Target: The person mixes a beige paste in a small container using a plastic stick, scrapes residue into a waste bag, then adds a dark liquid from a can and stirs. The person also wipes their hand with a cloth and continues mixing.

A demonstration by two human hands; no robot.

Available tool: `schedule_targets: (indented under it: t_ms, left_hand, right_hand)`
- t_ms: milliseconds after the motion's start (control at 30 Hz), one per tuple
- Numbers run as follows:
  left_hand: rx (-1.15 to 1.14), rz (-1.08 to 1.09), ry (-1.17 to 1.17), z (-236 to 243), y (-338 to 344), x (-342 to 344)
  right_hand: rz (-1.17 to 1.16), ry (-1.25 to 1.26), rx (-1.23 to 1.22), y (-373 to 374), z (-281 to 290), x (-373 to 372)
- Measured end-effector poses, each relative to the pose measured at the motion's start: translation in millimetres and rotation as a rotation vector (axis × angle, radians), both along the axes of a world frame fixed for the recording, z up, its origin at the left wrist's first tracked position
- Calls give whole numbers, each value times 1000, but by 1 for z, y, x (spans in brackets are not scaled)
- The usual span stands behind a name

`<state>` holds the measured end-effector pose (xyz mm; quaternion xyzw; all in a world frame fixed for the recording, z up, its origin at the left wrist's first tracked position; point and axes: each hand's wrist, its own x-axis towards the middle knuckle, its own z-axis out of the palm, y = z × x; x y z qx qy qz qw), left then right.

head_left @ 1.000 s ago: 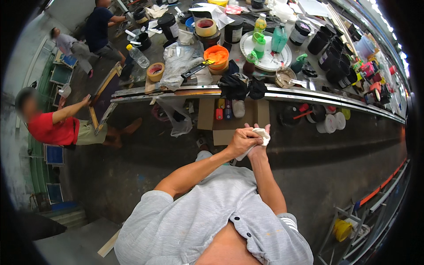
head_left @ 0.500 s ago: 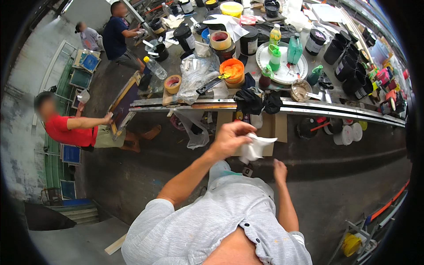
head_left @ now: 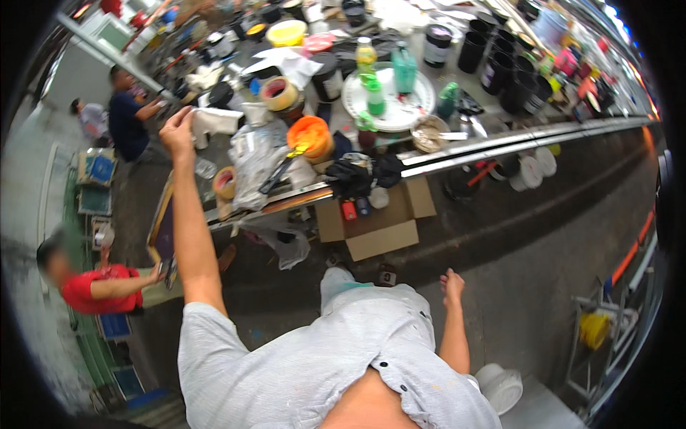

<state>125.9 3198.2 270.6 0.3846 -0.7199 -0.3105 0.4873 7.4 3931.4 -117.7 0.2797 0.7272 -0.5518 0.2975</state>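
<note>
My left hand (head_left: 177, 130) is stretched far forward over the left end of the cluttered table (head_left: 446, 159). Pinched in its fingers is a white cloth (head_left: 216, 121), which hangs toward the right above the tabletop. Nearest to it are a crumpled clear plastic bag (head_left: 255, 161), a roll of brown tape (head_left: 224, 182) and a second tape roll (head_left: 279, 93) on a dark tub. An orange bucket (head_left: 309, 137) with a yellow-handled tool stands just right of the bag. My right hand (head_left: 451, 286) hangs low over the floor with its fingers curled, apart from everything and holding nothing visible.
An open cardboard box (head_left: 386, 244) sits on the floor under the table edge, below black rags (head_left: 350, 176). Bottles stand on a round white tray (head_left: 350, 107). A person in red (head_left: 107, 287) is at the left, and a metal frame (head_left: 607, 322) stands at the right.
My left hand has carried the white cloth from in front of my body forward and left over the table. My view has turned, and the right hand still hangs low.
</note>
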Motion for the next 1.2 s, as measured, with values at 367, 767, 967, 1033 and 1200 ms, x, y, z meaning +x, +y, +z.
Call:
schedule_targets:
  t_ms: [367,767,967,1033,1200]
  left_hand:
    - [561,-757,80,-103,299,-142]
    - [1456,-527,23,-294,321,-336]
    - [1478,-501,66,-289,332,-341]
    - [1546,-525,209,-286,340,-345]
    - [1631,-802,544,-280,354,-348]
  right_hand:
    - [-18,258,-167,-84,75,-59]
    - [268,803,98,-217,141,-300]
    - [246,1007,80,-208,138,-278]
    - [354,1088,66,-199,146,-272]
    - [489,1165,87,-202,176,-245]
